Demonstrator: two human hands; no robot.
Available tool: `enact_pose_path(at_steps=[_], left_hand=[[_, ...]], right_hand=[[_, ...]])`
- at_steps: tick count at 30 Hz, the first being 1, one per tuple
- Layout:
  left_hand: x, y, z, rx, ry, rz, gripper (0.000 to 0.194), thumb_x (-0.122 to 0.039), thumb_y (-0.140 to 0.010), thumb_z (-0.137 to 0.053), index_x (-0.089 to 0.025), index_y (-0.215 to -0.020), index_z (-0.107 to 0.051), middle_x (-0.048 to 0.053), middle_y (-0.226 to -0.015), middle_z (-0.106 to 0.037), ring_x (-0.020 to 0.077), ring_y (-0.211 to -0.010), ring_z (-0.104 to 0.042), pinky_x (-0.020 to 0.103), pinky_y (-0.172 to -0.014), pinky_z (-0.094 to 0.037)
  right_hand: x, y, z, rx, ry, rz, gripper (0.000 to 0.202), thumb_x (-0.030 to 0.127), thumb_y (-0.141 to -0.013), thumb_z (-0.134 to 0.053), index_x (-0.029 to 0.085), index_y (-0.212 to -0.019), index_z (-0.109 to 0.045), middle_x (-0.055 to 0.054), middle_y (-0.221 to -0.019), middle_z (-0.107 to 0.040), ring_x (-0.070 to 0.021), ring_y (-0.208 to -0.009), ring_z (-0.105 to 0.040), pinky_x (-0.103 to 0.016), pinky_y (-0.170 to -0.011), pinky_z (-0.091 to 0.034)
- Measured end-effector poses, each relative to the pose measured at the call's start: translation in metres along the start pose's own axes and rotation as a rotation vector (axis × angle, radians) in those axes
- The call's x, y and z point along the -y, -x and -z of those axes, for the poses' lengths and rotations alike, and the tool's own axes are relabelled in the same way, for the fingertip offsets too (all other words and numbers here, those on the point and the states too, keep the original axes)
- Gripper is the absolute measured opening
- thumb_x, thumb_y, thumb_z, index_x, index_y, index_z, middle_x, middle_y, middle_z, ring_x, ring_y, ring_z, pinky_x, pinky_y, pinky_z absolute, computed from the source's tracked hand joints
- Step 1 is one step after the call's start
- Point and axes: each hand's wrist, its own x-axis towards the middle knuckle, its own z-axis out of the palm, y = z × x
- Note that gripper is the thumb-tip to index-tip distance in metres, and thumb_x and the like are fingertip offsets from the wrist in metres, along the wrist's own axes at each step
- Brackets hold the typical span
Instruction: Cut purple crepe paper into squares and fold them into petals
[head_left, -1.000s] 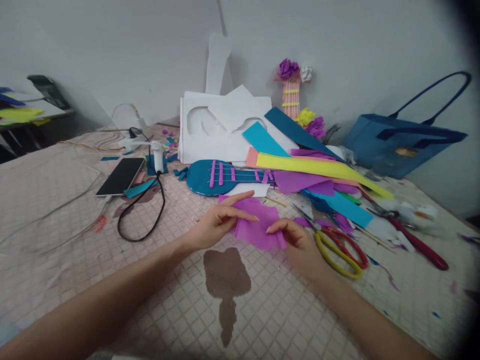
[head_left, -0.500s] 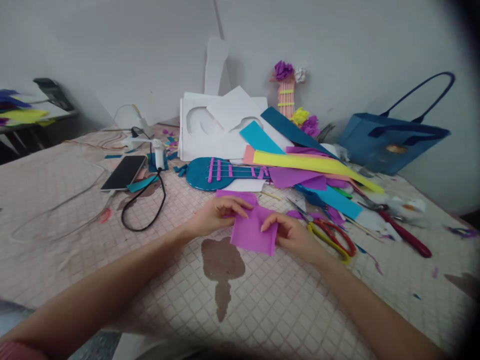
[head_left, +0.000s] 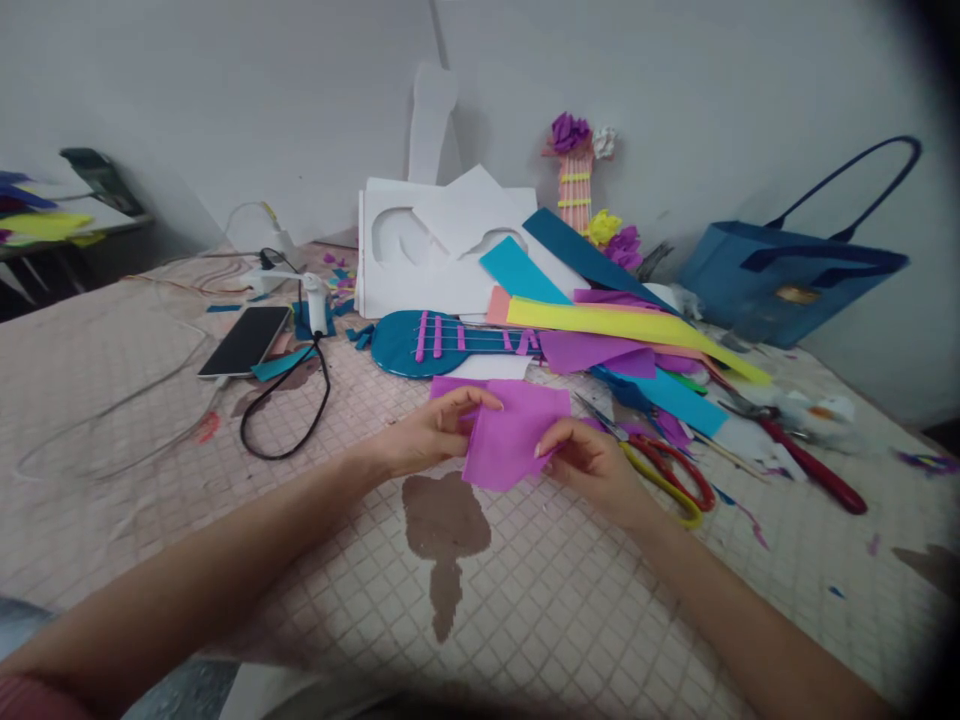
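Note:
A square-like piece of purple paper (head_left: 514, 430) is held up between my two hands, over the table. My left hand (head_left: 442, 430) pinches its left edge with thumb and fingers. On the other side, my right hand (head_left: 581, 455) grips the lower right edge. Another purple sheet shows partly behind my left fingers. Just beyond the paper lies a blue guitar-shaped piece (head_left: 401, 343) with purple bars and pale strings. Scissors (head_left: 667, 475) with red and yellow handles lie right beside my right hand.
Coloured paper strips (head_left: 600, 318) and white cut-out sheets (head_left: 450, 240) lie at the back. Pliers (head_left: 814, 465) and a blue bag (head_left: 795, 280) are on the right. A phone (head_left: 246, 342), a white device (head_left: 317, 305) and cables are on the left. A decorated pink guitar shape (head_left: 575, 190) leans on the wall.
The purple paper has shifted in my hands: its upper right part now stands up higher and its lower edge is tilted. Both hands have moved only slightly.

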Motion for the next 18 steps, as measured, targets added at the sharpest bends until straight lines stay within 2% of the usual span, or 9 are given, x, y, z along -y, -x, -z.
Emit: enact_pose_path(at_steps=[3, 6, 8, 11, 14, 16, 18], left_hand=[[-0.003, 0.000, 0.000, 0.064, -0.039, 0.060, 0.030, -0.011, -0.072, -0.069, -0.018, -0.101, -0.061, 0.003, -0.096, -0.063, 0.0105, -0.077, -0.061, 0.020, -0.066, -0.048], [-0.009, 0.008, 0.003, 0.033, -0.353, 0.070, 0.015, -0.014, -0.076, -0.063, -0.014, -0.091, -0.063, 0.003, -0.085, -0.064, 0.0109, -0.073, -0.060, 0.022, -0.066, -0.048], [-0.011, 0.020, 0.004, 0.019, -0.616, 0.059, 0.009, -0.014, -0.078, -0.061, -0.015, -0.087, -0.064, 0.002, -0.082, -0.064, 0.0117, -0.074, -0.060, 0.023, -0.068, -0.048], [-0.012, 0.041, -0.003, 0.075, -0.876, 0.014, 0.010, -0.007, -0.077, -0.058, -0.015, -0.078, -0.065, 0.005, -0.096, -0.063, 0.0154, -0.091, -0.061, 0.026, -0.078, -0.049], [-0.011, 0.055, -0.016, 0.002, -0.987, 0.004, 0.022, 0.000, -0.075, -0.055, -0.016, -0.086, -0.064, 0.009, -0.118, -0.054, 0.0200, -0.111, -0.055, 0.031, -0.090, -0.048], [-0.011, 0.058, -0.023, -0.038, -1.027, -0.011, 0.032, -0.004, -0.075, -0.060, -0.018, -0.104, -0.060, 0.010, -0.129, -0.047, 0.0232, -0.120, -0.049, 0.037, -0.099, -0.044], [-0.013, 0.056, -0.028, -0.030, -1.037, -0.064, 0.049, -0.018, -0.075, -0.070, -0.020, -0.121, -0.051, 0.013, -0.137, -0.042, 0.0265, -0.126, -0.043, 0.043, -0.105, -0.040]], right_hand=[[0.002, -0.001, -0.001, 0.049, -0.007, -0.015, 0.014, 0.033, -0.081, -0.068, 0.022, -0.087, -0.062, -0.002, -0.084, -0.060, -0.0147, -0.077, -0.057, -0.028, -0.070, -0.047], [0.002, 0.002, -0.003, 0.128, 0.038, -0.113, 0.013, 0.030, -0.081, -0.066, 0.021, -0.088, -0.060, -0.002, -0.084, -0.060, -0.0150, -0.075, -0.058, -0.027, -0.066, -0.047], [0.001, 0.006, -0.006, 0.160, 0.153, -0.171, 0.006, 0.023, -0.080, -0.064, 0.021, -0.083, -0.059, -0.001, -0.081, -0.060, -0.0156, -0.074, -0.058, -0.028, -0.066, -0.046], [0.000, 0.014, -0.008, 0.185, 0.369, -0.163, 0.009, 0.012, -0.078, -0.060, 0.021, -0.080, -0.060, -0.002, -0.081, -0.059, -0.0166, -0.077, -0.057, -0.029, -0.069, -0.044], [0.002, 0.017, -0.008, 0.209, 0.457, -0.139, 0.014, 0.009, -0.076, -0.060, 0.022, -0.081, -0.062, -0.002, -0.084, -0.059, -0.0171, -0.080, -0.057, -0.029, -0.070, -0.044], [0.005, 0.016, -0.007, 0.191, 0.375, -0.167, 0.010, 0.013, -0.079, -0.060, 0.022, -0.081, -0.061, -0.001, -0.083, -0.058, -0.0163, -0.078, -0.057, -0.029, -0.069, -0.044], [0.006, 0.015, -0.007, 0.101, 0.158, -0.232, 0.003, 0.021, -0.082, -0.060, 0.023, -0.082, -0.058, 0.001, -0.079, -0.056, -0.0151, -0.075, -0.056, -0.028, -0.068, -0.046]])
